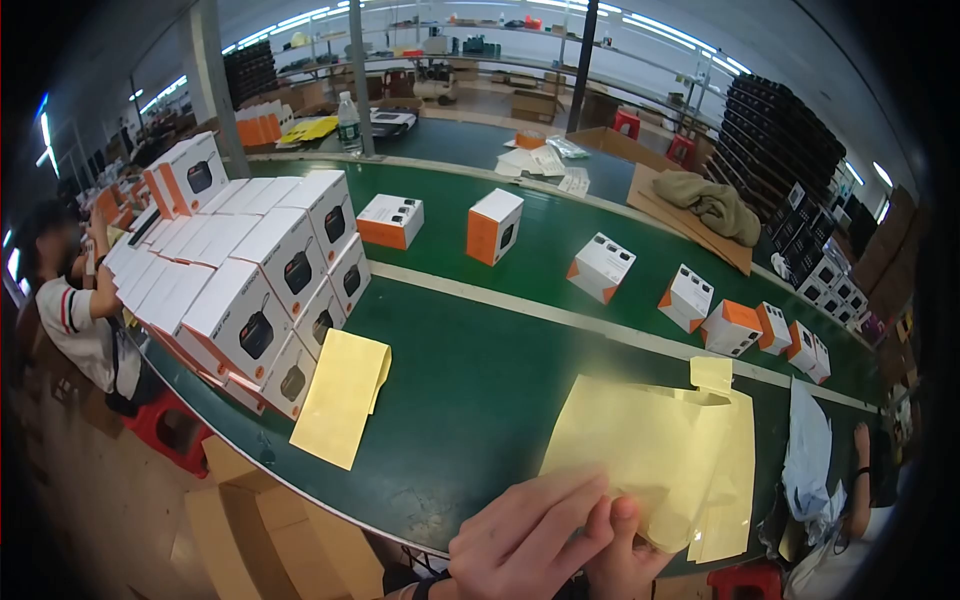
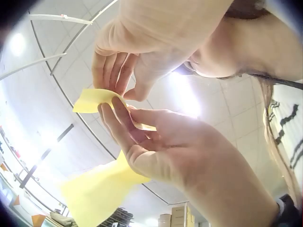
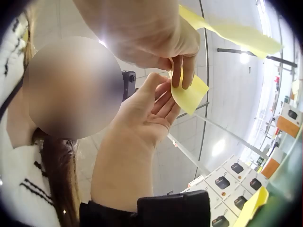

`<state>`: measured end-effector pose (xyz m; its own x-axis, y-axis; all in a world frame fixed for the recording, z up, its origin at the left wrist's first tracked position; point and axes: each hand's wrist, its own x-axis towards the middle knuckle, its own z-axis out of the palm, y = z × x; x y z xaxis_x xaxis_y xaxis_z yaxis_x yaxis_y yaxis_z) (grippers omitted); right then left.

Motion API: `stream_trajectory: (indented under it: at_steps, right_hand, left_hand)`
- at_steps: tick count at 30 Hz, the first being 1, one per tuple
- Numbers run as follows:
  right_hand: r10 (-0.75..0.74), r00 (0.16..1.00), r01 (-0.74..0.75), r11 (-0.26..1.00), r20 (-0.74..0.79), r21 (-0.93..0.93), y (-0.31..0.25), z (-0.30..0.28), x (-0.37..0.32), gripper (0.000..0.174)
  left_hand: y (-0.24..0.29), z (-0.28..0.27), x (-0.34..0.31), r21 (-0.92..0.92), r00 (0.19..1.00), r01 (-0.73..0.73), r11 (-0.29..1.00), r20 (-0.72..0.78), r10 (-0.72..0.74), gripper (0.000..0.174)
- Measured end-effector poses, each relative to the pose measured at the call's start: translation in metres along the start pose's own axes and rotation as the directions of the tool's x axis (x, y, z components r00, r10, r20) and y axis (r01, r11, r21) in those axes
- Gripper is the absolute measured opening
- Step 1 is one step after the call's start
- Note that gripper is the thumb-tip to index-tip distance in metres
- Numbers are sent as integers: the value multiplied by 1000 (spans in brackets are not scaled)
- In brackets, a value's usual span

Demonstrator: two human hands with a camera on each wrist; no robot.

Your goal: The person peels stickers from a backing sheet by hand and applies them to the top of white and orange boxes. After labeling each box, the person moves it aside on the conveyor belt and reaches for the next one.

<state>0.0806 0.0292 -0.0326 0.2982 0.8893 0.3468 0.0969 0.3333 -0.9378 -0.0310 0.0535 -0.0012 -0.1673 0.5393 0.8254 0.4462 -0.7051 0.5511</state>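
Note:
Low in the head view, both hands meet at the near edge of yellow sheets [image 1: 640, 430]. The left hand [image 1: 530, 535] bends its fingers over the paper, with the right hand [image 1: 630, 570] beside it, thumb up. Seen from below in the left wrist view, the right hand [image 2: 175, 146] pinches a curled yellow strip [image 2: 90, 101] between fingers and thumb, the left hand [image 2: 156, 33] above it with fingertips at the strip. The right wrist view shows the right hand [image 3: 147, 33] over the left hand [image 3: 142, 116], both at the curled paper [image 3: 191, 94].
White-and-orange boxes [image 1: 265, 320] are stacked at the left, with a folded yellow sheet [image 1: 345, 400] against them. Several boxes [image 1: 495, 225] stand along the green strip behind. A grey plastic bag [image 1: 805, 450] lies at right. People sit at both sides; an open carton [image 1: 280, 530] is below.

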Motion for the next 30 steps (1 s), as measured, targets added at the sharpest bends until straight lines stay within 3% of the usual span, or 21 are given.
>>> stream_trajectory:
  at_steps: [4,6,7,10,12,16,18,19,21,26,28,30]
  right_hand:
    - [-125,991,121,989,-47,-87,15,21,-4,8]
    - [-36,960,79,986,-279,145,48,17,-17,34]
    - [-36,960,80,986,-277,148,52,12,-21,34]
    - [1,990,30,975,-140,218,42,21,-16,36]
    - [-59,998,61,991,-15,118,7,26,-6,10]
    - [-19,999,19,1000,43,-11,14,17,-3,13]
    - [211,966,-219,975,150,41,24,-1,1,17]
    - [207,967,-216,975,149,43,25,0,1,17]
    - [39,996,-36,999,77,-37,23,7,4,17]
    - [-33,987,49,994,158,-102,28,26,8,17]
    - [-25,986,43,993,163,-108,30,24,8,17]
    - [201,927,-137,967,317,-214,34,20,12,27]
  left_hand:
    - [-9,-5,3,45,999,55,997,-1,-55,24]
    - [-8,-5,2,56,996,85,995,0,-85,23]
    - [-10,-4,0,64,995,98,993,13,-99,23]
    - [-21,-11,2,26,989,137,990,44,-138,23]
    - [-19,-11,1,-21,985,160,987,64,-159,24]
    - [-27,-15,3,-74,970,223,972,120,-214,27]
    - [-25,-9,2,-81,974,203,976,123,-193,27]
    - [-25,-8,1,-102,970,225,969,113,-214,27]
    - [-27,-5,1,-131,969,236,963,105,-223,26]
    - [-38,-18,4,-58,935,333,941,151,-321,23]
    - [-47,-13,0,-58,947,306,950,123,-297,22]
    - [-53,-18,2,-53,957,282,958,91,-276,21]
